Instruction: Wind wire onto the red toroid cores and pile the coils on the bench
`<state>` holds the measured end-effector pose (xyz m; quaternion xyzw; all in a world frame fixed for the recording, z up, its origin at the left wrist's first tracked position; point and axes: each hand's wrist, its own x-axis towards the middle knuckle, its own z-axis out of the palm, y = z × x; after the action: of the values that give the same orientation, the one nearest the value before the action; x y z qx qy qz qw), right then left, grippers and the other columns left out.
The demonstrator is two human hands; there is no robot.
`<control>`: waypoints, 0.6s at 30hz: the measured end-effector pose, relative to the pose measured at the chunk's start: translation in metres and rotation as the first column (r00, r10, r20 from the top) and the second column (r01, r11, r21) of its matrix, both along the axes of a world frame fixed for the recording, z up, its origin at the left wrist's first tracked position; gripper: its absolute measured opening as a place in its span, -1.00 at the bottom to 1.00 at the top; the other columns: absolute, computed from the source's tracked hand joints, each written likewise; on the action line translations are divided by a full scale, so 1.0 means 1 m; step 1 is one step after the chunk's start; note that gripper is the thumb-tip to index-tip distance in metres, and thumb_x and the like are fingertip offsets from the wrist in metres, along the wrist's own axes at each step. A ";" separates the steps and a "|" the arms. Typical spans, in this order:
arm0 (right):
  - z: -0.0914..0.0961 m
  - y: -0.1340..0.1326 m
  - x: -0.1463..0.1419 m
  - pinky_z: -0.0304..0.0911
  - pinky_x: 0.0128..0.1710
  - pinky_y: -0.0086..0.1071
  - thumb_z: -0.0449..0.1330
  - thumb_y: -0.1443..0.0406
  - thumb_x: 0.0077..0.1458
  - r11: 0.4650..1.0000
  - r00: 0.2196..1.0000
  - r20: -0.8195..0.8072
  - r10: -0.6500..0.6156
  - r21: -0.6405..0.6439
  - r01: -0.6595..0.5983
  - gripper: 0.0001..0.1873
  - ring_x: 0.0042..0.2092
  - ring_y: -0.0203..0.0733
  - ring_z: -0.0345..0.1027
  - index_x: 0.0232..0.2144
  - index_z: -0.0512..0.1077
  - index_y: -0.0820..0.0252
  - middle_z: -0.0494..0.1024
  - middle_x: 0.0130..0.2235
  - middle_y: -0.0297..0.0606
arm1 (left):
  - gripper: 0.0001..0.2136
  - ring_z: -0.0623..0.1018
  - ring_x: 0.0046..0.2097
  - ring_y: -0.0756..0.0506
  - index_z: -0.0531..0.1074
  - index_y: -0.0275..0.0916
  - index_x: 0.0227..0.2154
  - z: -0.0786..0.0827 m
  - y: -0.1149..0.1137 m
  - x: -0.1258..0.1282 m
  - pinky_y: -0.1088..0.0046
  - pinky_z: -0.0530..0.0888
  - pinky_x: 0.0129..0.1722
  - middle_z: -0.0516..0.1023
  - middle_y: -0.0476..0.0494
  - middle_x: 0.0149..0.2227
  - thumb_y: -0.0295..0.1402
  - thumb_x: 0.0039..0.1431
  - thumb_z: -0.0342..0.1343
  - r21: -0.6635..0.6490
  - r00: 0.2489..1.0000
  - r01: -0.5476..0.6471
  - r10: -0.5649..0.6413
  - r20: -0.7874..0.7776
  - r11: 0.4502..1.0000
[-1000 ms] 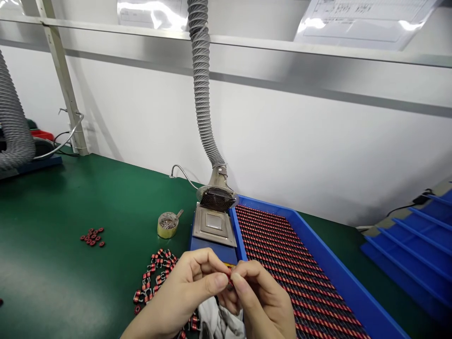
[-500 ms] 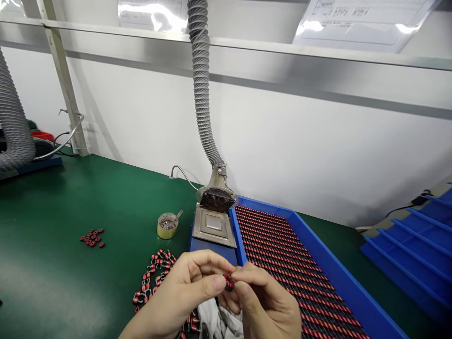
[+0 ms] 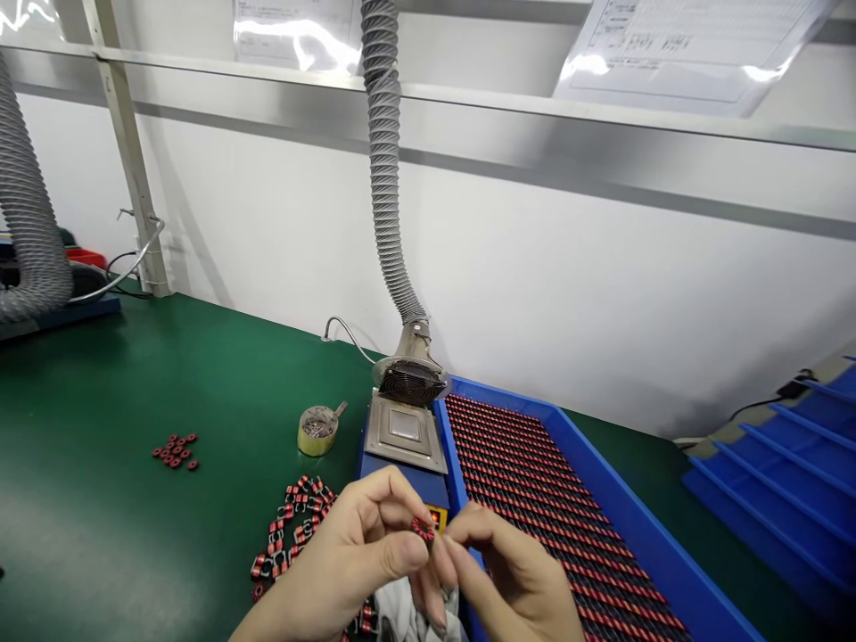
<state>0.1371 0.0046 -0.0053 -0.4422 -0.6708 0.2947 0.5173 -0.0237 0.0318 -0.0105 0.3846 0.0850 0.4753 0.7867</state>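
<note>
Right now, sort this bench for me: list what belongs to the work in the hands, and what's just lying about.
In use: red coil in the left hand grip; right hand close beside it; blue tray of coil rows; loose coil pile.
Lying about, seemingly: red ring cluster; tape roll; white cloth; stacked blue trays.

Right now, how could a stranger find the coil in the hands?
On the green table, find the middle grey hose. In front of its lower end, the left hand pinches a small red coil. Unlike the loose coils on the table or the rows in the blue tray, it is held in the air.
</note>
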 end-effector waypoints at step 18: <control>0.005 0.002 -0.022 0.11 -0.58 -0.51 0.42 0.12 0.05 0.967 0.666 -0.744 0.040 -0.139 -0.213 -0.74 -0.60 -0.37 0.13 -0.55 0.55 0.12 0.28 -0.65 -0.44 | -0.71 0.55 -0.32 -0.03 0.40 -0.26 -0.36 0.012 -0.013 -0.009 0.46 0.41 -0.25 0.58 -0.07 -0.41 -0.18 0.09 0.34 0.061 0.943 -0.060 0.077 -0.325 0.996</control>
<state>0.1151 0.0071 -0.0006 -0.2911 -0.3991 0.5532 0.6709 -0.0322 0.0187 0.0018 0.4745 0.2154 0.4340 0.7349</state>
